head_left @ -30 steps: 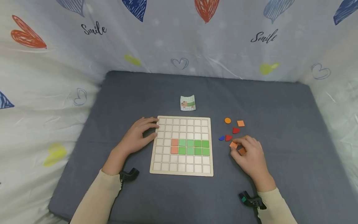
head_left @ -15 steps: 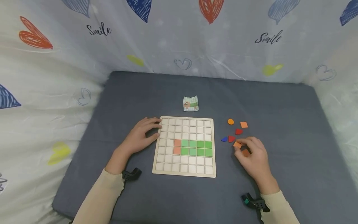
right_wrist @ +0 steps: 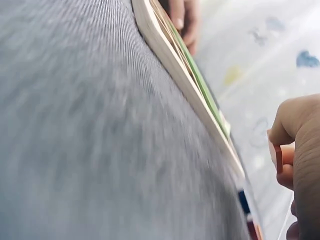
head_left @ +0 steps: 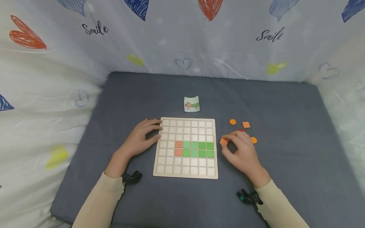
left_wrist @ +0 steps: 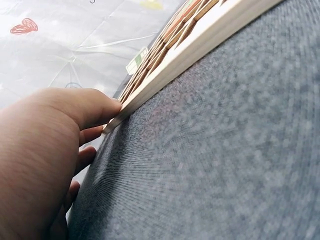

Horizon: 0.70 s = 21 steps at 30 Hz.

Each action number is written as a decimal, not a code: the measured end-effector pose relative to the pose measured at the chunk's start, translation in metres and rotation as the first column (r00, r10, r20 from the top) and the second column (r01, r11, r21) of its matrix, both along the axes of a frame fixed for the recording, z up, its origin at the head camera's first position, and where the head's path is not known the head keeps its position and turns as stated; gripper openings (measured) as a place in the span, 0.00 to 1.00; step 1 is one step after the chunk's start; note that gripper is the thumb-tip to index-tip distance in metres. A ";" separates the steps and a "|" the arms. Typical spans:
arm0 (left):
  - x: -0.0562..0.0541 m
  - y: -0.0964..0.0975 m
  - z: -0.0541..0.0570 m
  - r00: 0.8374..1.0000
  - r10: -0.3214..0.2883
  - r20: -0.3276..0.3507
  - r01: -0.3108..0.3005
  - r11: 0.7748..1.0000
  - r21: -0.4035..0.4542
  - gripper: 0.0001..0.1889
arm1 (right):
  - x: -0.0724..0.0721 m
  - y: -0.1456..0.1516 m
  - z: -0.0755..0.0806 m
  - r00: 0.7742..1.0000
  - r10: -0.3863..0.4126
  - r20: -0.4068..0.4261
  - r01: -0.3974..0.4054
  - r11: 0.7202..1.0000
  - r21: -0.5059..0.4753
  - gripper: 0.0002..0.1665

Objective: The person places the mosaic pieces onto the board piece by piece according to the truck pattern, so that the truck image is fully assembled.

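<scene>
My right hand [head_left: 242, 152] pinches an orange square tile [head_left: 223, 141] between thumb and fingertips, just off the right edge of the wooden grid board [head_left: 185, 171]. In the right wrist view the tile [right_wrist: 275, 150] shows edge-on, raised above the cloth. The left hand [head_left: 142, 134] touches the board's left edge, fingers extended; the left wrist view shows its thumb [left_wrist: 105, 107] against the wooden side. Two rows of coloured squares fill part of the board: salmon tiles [head_left: 178, 144] at their left end, green tiles [head_left: 202, 145] to the right.
A small picture card [head_left: 192, 104] lies behind the board. Right of it are an orange disc [head_left: 232, 122], an orange square [head_left: 246, 124] and another orange disc [head_left: 253, 140]. A red piece [head_left: 241, 130] is mostly covered by the right hand. Grey cloth [head_left: 285, 126] covers the table.
My right hand has lifted the orange square from among the loose pieces and carried it left to the board's right edge. An orange disc now shows behind the hand. The left hand stays put.
</scene>
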<state>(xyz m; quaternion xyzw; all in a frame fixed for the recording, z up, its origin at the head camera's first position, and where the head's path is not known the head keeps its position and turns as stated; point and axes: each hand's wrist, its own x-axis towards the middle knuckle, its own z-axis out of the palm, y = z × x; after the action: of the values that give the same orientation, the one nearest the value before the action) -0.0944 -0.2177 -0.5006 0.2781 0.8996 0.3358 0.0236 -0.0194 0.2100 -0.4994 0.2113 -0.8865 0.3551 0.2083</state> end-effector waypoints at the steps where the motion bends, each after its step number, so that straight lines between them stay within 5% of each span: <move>1: -0.001 0.001 -0.001 1.000 -0.001 -0.003 0.001 1.000 0.000 0.19 | -0.002 -0.003 0.002 1.000 0.017 0.002 -0.017 1.000 0.008 0.11; 8: -0.001 0.002 -0.002 1.000 -0.001 -0.011 0.001 1.000 0.014 0.19 | -0.012 -0.034 0.007 0.990 0.137 0.015 -0.138 0.988 0.065 0.12; 21: 0.000 0.004 -0.006 0.999 -0.012 -0.031 0.012 1.000 0.011 0.18 | -0.022 -0.097 0.018 0.978 0.199 0.068 -0.208 0.963 0.173 0.08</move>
<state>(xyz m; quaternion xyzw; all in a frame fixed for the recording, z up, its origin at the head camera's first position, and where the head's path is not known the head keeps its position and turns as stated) -0.0947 -0.2137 -0.5061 0.2889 0.8964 0.3361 0.0100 -0.0418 0.1127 -0.4818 0.3101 -0.8934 0.2985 0.1288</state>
